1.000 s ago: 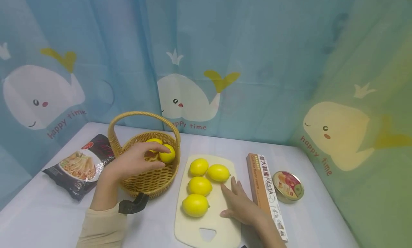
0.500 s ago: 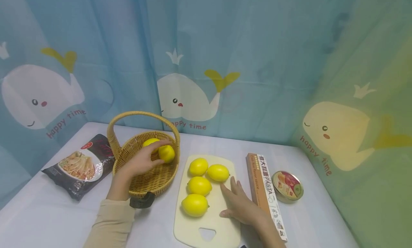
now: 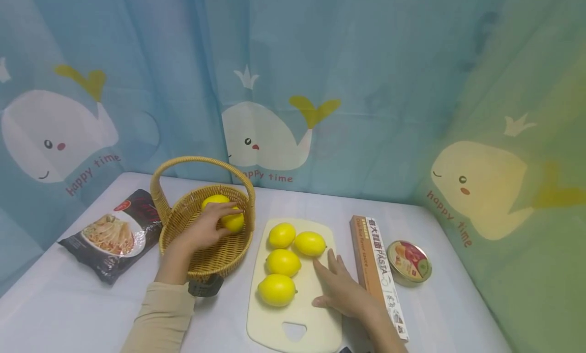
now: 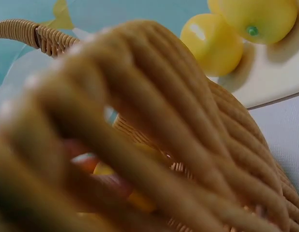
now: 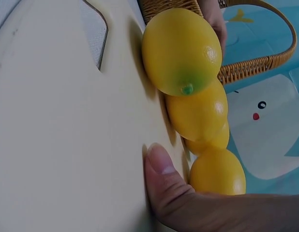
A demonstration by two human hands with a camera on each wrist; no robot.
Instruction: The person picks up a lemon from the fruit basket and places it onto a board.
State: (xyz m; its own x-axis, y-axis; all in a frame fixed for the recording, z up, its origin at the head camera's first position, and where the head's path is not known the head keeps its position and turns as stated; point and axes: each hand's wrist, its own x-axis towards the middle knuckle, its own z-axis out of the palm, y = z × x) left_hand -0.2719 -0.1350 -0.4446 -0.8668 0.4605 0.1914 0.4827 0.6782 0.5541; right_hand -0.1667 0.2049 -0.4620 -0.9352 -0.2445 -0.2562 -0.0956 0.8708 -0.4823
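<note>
My left hand (image 3: 207,227) reaches into the wicker basket (image 3: 220,264) and grips a yellow lemon (image 3: 233,222), fingers over its top and thumb at its near side. Behind it in the basket lies another lemon (image 3: 214,200), partly covered by the hand. Blurred basket wicker (image 4: 154,96) fills much of the left wrist view and hides most of the grip. My right hand (image 3: 341,289) lies with spread fingers on the right side of the cream cutting board (image 3: 316,317), its thumb (image 5: 161,166) on the board. Several lemons (image 3: 276,290) sit on the board, left of that hand.
A dark noodle packet (image 3: 112,236) lies left of the basket. Right of the board are a long pasta box (image 3: 377,276) and a round tin (image 3: 409,263). The basket's tall handle (image 3: 201,159) arches over its opening. A whale-print curtain (image 3: 366,114) hangs behind the table.
My left hand has moved down onto the front lemon in the basket and closed its fingers on it, shifting it slightly toward the left. My right hand stays in place.
</note>
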